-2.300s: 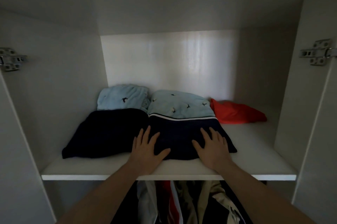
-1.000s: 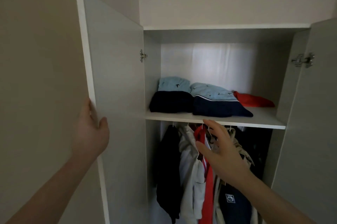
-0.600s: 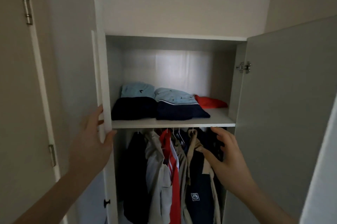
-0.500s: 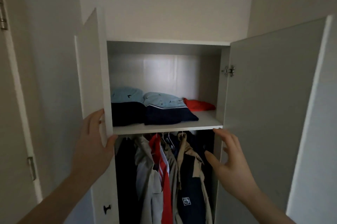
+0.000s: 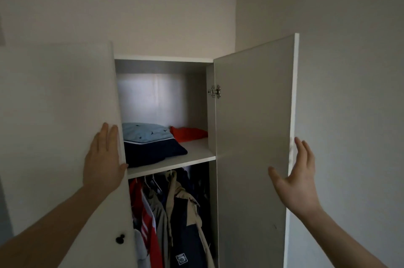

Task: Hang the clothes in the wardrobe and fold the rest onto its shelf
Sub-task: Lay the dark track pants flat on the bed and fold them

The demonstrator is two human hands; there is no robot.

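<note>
The wardrobe stands with both doors partly swung in. My left hand point(image 5: 102, 160) lies flat with straight fingers on the outside of the left door point(image 5: 59, 125), at its free edge. At the outer edge of the right door point(image 5: 253, 136) my right hand point(image 5: 295, 178) is spread open, fingers by the edge. Between the doors the shelf point(image 5: 194, 156) carries a folded light-blue and navy garment point(image 5: 150, 145) and a red garment point(image 5: 188, 133). Several jackets and shirts point(image 5: 175, 213) hang on hangers below the shelf. The left part of the shelf is hidden by the left door.
A black knob point(image 5: 120, 239) sits low on the left door. A metal hinge point(image 5: 214, 91) shows inside the right door. Pale walls surround the wardrobe on both sides and above.
My hands left the folded garment on the shelf and I stepped back. The left door has swung far inward under my left hand; my right hand moved from the clothes to the right door's edge.
</note>
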